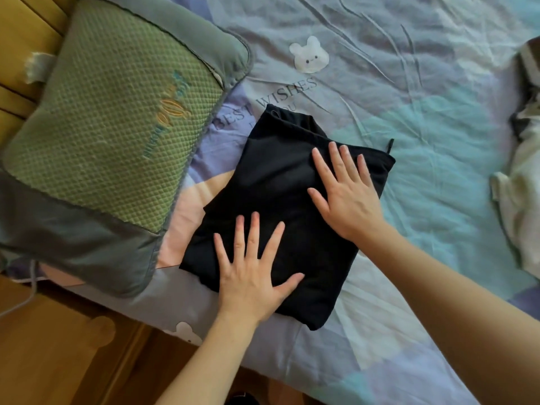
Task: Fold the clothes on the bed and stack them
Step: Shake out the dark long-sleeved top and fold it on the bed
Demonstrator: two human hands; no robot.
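— Black folded cloth garment (280, 182), is that what the hands are pressing on?

— Yes. The left hand (251, 276) is lying flat on its near end, palm down, fingers spread wide apart and gripping nothing. The right hand (347, 194) is lying flat on the far right part, fingers also splayed and pointing away from the person, closed on nothing.

— Which way is the garment running?

— Its long axis is running diagonally, from the near edge of the bed, close to the person, up toward the printed "BEST WISHES" lettering (280, 97). The narrower far end is pointing at that lettering, and the broader near end is pointing back toward the person and slightly right. A small black drawstring tip (390, 146) is sticking out at the far right corner.

— And where is it sitting?

— On the pastel patterned bed sheet (438, 127), just beside the quilted green pillow with grey borders (111, 118) to its left; I cannot tell whether they are touching. A white bear print (309, 55) is showing on the sheet beyond the lettering.

— Anything else out there?

— A crumpled white and dark pile of clothing (523, 176) is lying well apart at the right edge of the bed. Wooden flooring (58, 361) is showing below the mattress edge.
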